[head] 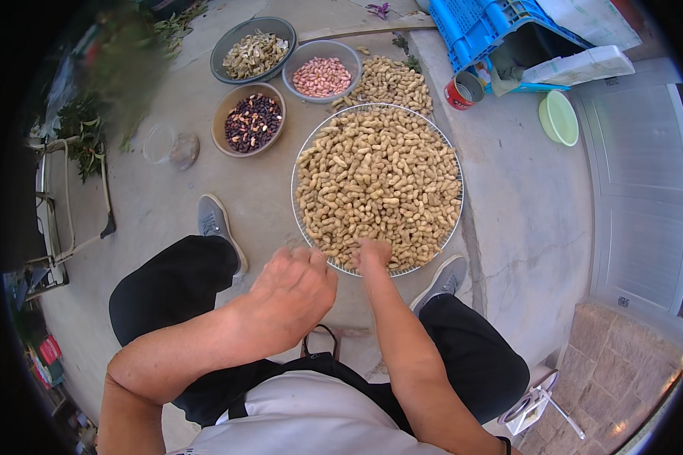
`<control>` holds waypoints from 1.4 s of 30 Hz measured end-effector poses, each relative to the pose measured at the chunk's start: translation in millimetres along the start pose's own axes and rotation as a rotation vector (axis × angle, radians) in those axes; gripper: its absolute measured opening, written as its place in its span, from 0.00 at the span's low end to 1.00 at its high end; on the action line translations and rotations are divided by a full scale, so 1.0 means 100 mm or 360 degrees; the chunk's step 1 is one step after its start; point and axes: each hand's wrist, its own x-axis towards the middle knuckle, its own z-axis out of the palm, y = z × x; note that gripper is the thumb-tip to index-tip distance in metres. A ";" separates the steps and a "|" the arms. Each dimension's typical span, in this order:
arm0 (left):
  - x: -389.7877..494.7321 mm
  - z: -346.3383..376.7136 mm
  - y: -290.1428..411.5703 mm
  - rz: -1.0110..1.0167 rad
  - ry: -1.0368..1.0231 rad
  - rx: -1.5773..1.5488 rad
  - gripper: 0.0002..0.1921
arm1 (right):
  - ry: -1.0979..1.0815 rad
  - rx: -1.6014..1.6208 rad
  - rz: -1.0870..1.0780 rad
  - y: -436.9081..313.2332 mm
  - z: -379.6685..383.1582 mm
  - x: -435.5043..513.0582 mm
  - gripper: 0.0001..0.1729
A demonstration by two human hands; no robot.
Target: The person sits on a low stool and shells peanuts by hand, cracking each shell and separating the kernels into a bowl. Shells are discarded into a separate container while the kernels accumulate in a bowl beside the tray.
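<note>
A round wire-rimmed tray (459, 216) on the concrete ground bears a heap of unshelled peanuts (375, 176). My right hand (374, 253) reaches down to the heap's near edge, its fingers among the pods; whether it grips one is hidden. My left hand (296, 290) is raised above the ground, left of the tray's near rim, back of the hand up and fingers curled; its palm is hidden. Beyond the tray stand a bowl of pink kernels (322, 77), a brown bowl of dark purple and some pink kernels (252, 124), and a grey-green basin of empty shells (255, 54).
More unshelled peanuts (395, 85) lie behind the tray. A red can (464, 91), blue plastic crates (478, 28) and a light green bowl (558, 118) are at the upper right. A clear plastic container (159, 144) lies at left. My shoes flank the tray's near side.
</note>
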 end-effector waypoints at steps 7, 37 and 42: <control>0.06 0.00 0.05 0.0045 -0.0071 0.0062 0.11 | 0.0795 -0.1111 -0.1145 -0.43 -0.80 0.47 0.14; 0.43 -0.02 -0.21 -0.0244 0.0854 -0.2692 0.20 | -0.0784 -0.0095 -0.2122 -1.79 -1.12 -2.34 0.08; 0.44 -0.15 -0.13 0.0079 0.0653 -0.3033 0.14 | -0.0424 -0.0321 -0.2650 -1.62 -1.32 -2.62 0.08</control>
